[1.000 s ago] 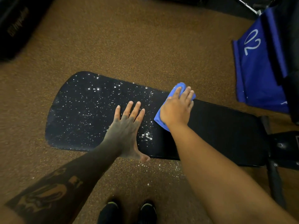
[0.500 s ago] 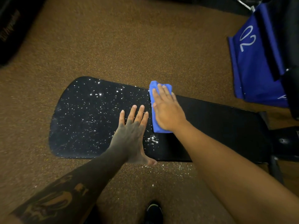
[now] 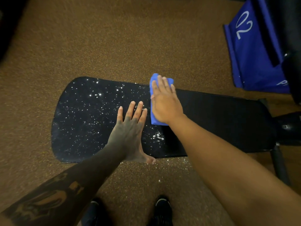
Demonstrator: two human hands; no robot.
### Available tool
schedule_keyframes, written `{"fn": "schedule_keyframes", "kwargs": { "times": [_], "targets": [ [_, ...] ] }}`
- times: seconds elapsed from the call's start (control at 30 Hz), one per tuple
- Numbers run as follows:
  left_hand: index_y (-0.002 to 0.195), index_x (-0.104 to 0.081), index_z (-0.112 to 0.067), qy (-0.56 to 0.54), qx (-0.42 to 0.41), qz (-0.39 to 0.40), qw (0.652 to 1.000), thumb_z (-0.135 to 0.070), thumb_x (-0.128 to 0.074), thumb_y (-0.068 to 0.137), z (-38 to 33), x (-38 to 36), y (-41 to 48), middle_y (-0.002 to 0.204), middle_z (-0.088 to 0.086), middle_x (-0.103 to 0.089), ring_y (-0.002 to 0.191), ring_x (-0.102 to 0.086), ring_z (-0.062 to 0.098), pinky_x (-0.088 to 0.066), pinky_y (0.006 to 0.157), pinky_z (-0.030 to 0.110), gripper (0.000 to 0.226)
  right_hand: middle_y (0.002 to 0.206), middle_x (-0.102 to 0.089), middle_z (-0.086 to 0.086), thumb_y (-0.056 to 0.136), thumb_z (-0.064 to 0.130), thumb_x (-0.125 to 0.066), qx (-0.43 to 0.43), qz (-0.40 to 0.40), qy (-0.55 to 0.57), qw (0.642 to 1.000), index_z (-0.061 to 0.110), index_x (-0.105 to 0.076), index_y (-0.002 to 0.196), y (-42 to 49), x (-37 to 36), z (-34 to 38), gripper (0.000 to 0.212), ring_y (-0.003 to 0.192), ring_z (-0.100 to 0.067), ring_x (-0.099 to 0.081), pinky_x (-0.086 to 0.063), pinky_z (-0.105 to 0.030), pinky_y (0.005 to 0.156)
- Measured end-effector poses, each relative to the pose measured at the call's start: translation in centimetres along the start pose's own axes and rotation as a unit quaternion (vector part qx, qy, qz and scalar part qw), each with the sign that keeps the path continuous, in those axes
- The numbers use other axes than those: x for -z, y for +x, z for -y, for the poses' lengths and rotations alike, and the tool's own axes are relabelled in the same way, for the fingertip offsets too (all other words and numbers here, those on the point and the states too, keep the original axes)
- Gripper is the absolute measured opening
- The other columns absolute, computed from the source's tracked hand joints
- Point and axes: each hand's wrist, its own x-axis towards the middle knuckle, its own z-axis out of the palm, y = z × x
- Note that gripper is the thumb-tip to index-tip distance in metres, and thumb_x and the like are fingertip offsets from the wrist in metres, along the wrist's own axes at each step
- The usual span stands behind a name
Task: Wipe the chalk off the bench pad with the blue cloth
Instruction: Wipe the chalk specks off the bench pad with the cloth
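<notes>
The black bench pad [image 3: 219,121] lies across the middle of the view. Its left half is speckled with white chalk [image 3: 91,111]; its right half is plain black. My right hand [image 3: 164,101] presses flat on the folded blue cloth [image 3: 154,119] at the pad's middle, by the far edge, with cloth showing past the fingertips and beside the palm. My left hand [image 3: 130,132] rests flat on the pad just left of the cloth, fingers spread, holding nothing. A small clump of chalk [image 3: 158,137] lies between my two wrists.
Brown speckled floor surrounds the bench, with chalk dust [image 3: 162,162] scattered below the near edge. A blue bag marked 02 [image 3: 249,51] stands at the upper right. The bench's black frame and leg [image 3: 280,162] are at the right. My black shoes [image 3: 162,209] are at the bottom.
My right hand and the cloth slid left along the pad's far edge to the chalked half, fingers turning from rightward to straight ahead. My left hand stayed flat in place.
</notes>
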Motion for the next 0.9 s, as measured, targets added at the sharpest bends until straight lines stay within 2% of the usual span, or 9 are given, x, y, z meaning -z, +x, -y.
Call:
{"fn": "schedule_keyframes", "kwargs": {
  "times": [0.1, 0.13, 0.23, 0.27, 0.4, 0.43, 0.57, 0.73, 0.9],
  "targets": [
    [0.153, 0.018, -0.005, 0.0, 0.002, -0.001, 1.0, -0.109, -0.034, 0.034, -0.1, 0.1, 0.0, 0.162, 0.014, 0.029, 0.149, 0.028, 0.034, 0.004, 0.12, 0.062, 0.167, 0.165, -0.004, -0.009, 0.104, 0.025, -0.029, 0.121, 0.031, -0.02, 0.992, 0.01, -0.015, 0.155, -1.2, 0.2, -0.7, 0.055, 0.152, -0.023, 0.0, -0.003, -0.043, 0.123],
    [0.153, 0.018, -0.005, 0.0, 0.004, -0.002, 1.0, -0.109, -0.034, 0.034, -0.1, 0.1, 0.0, 0.163, 0.014, 0.028, 0.149, 0.027, 0.034, 0.004, 0.12, 0.062, 0.167, 0.165, -0.004, -0.009, 0.104, 0.024, -0.028, 0.11, 0.029, -0.022, 0.993, 0.011, -0.015, 0.155, -1.1, 0.4, -1.4, 0.055, 0.152, -0.023, 0.0, -0.003, -0.042, 0.123],
    [0.152, 0.021, -0.005, 0.007, 0.007, 0.0, 1.0, -0.11, -0.033, 0.033, -0.1, 0.1, -0.1, 0.161, 0.014, 0.031, 0.148, 0.029, 0.035, 0.006, 0.12, 0.062, 0.168, 0.165, -0.004, -0.012, 0.103, 0.024, -0.027, -0.038, 0.013, -0.007, 0.999, 0.009, -0.014, 0.155, 0.0, 0.5, -1.6, 0.056, 0.152, -0.026, 0.001, -0.005, -0.045, 0.123],
    [0.151, 0.023, -0.006, 0.007, 0.01, 0.0, 1.0, -0.11, -0.033, 0.032, -0.1, 0.1, -0.1, 0.161, 0.014, 0.032, 0.148, 0.03, 0.035, 0.006, 0.12, 0.062, 0.168, 0.165, -0.004, -0.013, 0.103, 0.023, -0.029, -0.056, 0.009, 0.002, 0.998, 0.008, -0.014, 0.155, 0.1, 0.3, -0.8, 0.056, 0.152, -0.027, 0.001, -0.005, -0.046, 0.123],
    [0.151, 0.024, -0.004, 0.002, 0.021, 0.0, 1.0, -0.11, -0.033, 0.033, -0.2, 0.2, -0.2, 0.161, 0.014, 0.031, 0.149, 0.028, 0.035, 0.007, 0.12, 0.061, 0.169, 0.165, -0.008, -0.009, 0.102, 0.023, -0.03, 0.133, 0.027, -0.027, 0.99, 0.01, -0.017, 0.155, -1.2, -0.2, 0.4, 0.056, 0.152, -0.024, -0.003, -0.006, -0.045, 0.123],
    [0.15, 0.024, -0.004, 0.001, 0.021, 0.003, 1.0, -0.11, -0.033, 0.033, -0.1, 0.3, -0.2, 0.161, 0.014, 0.031, 0.149, 0.028, 0.035, 0.006, 0.12, 0.062, 0.168, 0.165, -0.008, -0.008, 0.103, 0.023, -0.029, 0.141, 0.036, -0.029, 0.989, 0.011, -0.017, 0.155, -1.0, 0.0, -0.2, 0.055, 0.152, -0.023, -0.003, -0.005, -0.044, 0.123],
    [0.148, 0.029, -0.005, 0.001, 0.02, 0.011, 1.0, -0.111, -0.033, 0.031, 0.0, 0.2, -0.2, 0.159, 0.014, 0.035, 0.147, 0.031, 0.035, 0.006, 0.12, 0.061, 0.17, 0.165, -0.007, -0.012, 0.103, 0.024, -0.027, -0.026, 0.021, -0.004, 0.999, 0.009, -0.015, 0.155, 0.5, 0.5, -0.8, 0.055, 0.152, -0.026, -0.002, -0.007, -0.047, 0.122],
    [0.15, 0.025, -0.004, 0.001, 0.02, 0.009, 1.0, -0.111, -0.031, 0.032, -0.1, 0.3, -0.3, 0.161, 0.015, 0.032, 0.149, 0.028, 0.035, 0.004, 0.121, 0.061, 0.169, 0.164, -0.011, -0.01, 0.101, 0.026, -0.024, 0.14, 0.032, -0.029, 0.989, 0.01, -0.02, 0.154, -2.2, -0.1, -0.4, 0.056, 0.152, -0.024, -0.006, -0.007, -0.045, 0.123],
    [0.152, 0.022, -0.007, 0.006, 0.011, 0.006, 1.0, -0.11, -0.034, 0.033, 0.1, 0.3, -0.5, 0.161, 0.014, 0.032, 0.148, 0.029, 0.035, 0.004, 0.121, 0.061, 0.167, 0.165, -0.006, -0.012, 0.102, 0.023, -0.03, -0.007, 0.013, 0.008, 1.0, 0.009, -0.015, 0.155, -2.6, 0.1, -1.9, 0.057, 0.152, -0.025, -0.001, -0.01, -0.047, 0.122]
  ]
}}
